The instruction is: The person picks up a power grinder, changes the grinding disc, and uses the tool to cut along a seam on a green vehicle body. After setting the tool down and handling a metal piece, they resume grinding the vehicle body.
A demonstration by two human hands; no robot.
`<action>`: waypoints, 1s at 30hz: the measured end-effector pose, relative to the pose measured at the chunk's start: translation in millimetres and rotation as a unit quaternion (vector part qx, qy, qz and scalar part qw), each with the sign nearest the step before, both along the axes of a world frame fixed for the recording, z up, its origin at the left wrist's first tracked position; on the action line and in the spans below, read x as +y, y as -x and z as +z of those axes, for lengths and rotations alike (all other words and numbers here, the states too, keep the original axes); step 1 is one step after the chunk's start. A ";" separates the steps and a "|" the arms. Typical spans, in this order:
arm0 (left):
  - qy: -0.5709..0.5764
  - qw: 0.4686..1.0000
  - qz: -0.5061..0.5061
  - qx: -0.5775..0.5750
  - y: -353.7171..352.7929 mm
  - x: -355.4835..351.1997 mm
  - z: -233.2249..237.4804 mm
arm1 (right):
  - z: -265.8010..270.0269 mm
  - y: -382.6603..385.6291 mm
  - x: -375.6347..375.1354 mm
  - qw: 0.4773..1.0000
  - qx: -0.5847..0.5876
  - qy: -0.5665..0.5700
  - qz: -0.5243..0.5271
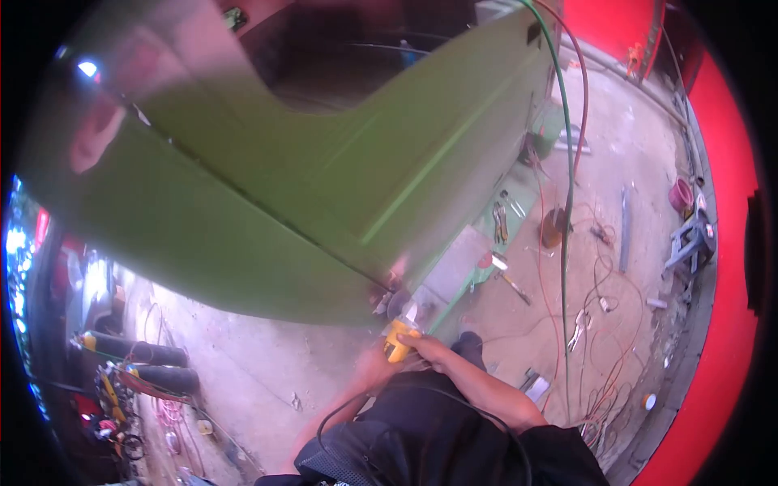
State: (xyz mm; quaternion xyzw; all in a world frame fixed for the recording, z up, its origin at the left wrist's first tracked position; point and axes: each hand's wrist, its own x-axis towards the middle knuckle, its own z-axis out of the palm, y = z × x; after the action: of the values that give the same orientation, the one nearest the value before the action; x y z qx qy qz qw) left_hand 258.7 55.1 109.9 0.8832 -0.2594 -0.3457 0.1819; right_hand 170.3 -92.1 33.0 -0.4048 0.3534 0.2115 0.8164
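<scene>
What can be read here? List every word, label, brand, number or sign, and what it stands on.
No text can be read anywhere in this picture.
Yellow power tool: dark marking on its body, too small and blurred to read.
Stool: small pale patch, perhaps a label, too small to read.
Green panel: no lettering that I can make out.

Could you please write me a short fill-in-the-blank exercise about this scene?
1. The main housing of the power tool is coloured ____.
2. The large panel above that tool is coloured ____.
3. The wall along the right side is coloured ____.
4. The dark cylinders at lower left number ____.

Missing words: yellow; green; red; two.
</scene>
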 end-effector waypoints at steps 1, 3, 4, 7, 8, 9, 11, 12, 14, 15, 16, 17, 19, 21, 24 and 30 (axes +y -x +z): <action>0.014 1.000 0.009 -0.003 0.8 2.5 1.4 | -1.1 4.6 -11.9 0.997 -0.006 0.038 0.067; -0.016 1.000 0.000 0.003 4.7 7.2 1.8 | 25.3 14.0 -50.8 0.966 -0.036 0.219 0.130; -0.005 1.000 0.011 0.005 6.6 8.7 0.4 | 47.8 19.3 -66.9 0.907 -0.064 0.375 0.181; -0.005 0.999 0.018 0.047 20.6 23.4 -1.3 | 179.2 -8.8 -123.1 0.759 -0.190 0.622 0.038; 0.017 0.997 0.024 0.066 25.8 26.6 -0.6 | 219.1 -26.7 -141.4 0.651 -0.297 0.698 -0.033; 0.040 0.995 0.029 0.081 31.1 27.7 -0.4 | 276.8 -39.7 -148.0 0.600 -0.334 0.725 -0.060; 0.098 0.989 0.058 0.090 47.6 35.7 -11.8 | 359.7 -71.7 -150.9 0.450 -0.464 0.760 -0.072; 0.151 0.980 0.081 0.098 54.5 38.4 -17.7 | 386.7 -90.6 -145.5 0.418 -0.495 0.758 -0.077; 0.128 0.982 0.095 0.098 57.3 37.3 -24.8 | 415.8 -136.1 -133.8 0.384 -0.537 0.747 -0.077; 0.101 0.984 0.100 0.103 63.3 35.1 -25.7 | 425.8 -155.1 -126.4 0.488 -0.556 0.672 -0.026; 0.104 0.983 0.115 0.102 67.9 27.0 -14.8 | 430.8 -166.0 -121.3 0.583 -0.563 0.585 0.029; 0.059 0.986 0.118 0.101 70.3 14.5 4.3 | 429.4 -170.5 -118.6 0.581 -0.573 0.577 0.040; 0.017 0.986 0.134 0.099 74.7 -1.8 8.4 | 424.6 -175.1 -114.3 0.590 -0.623 0.513 -0.016; 0.041 0.981 0.176 0.071 92.8 -5.6 -8.3 | 423.0 -168.4 -111.8 0.602 -0.590 0.539 0.001; 0.078 0.969 0.226 0.058 105.7 -17.5 -8.1 | 428.4 -146.2 -101.6 0.605 -0.514 0.608 -0.003; 0.046 0.970 0.234 0.044 89.2 -34.7 35.2 | 439.7 -137.6 -102.4 0.641 -0.475 0.602 0.048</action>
State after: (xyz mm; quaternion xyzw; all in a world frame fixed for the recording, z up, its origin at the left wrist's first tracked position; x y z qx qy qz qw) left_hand 169.4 20.4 145.1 0.8941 -0.0526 -0.3195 0.3095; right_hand 307.9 -194.5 472.7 -0.8677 -0.0531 -0.2304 0.4373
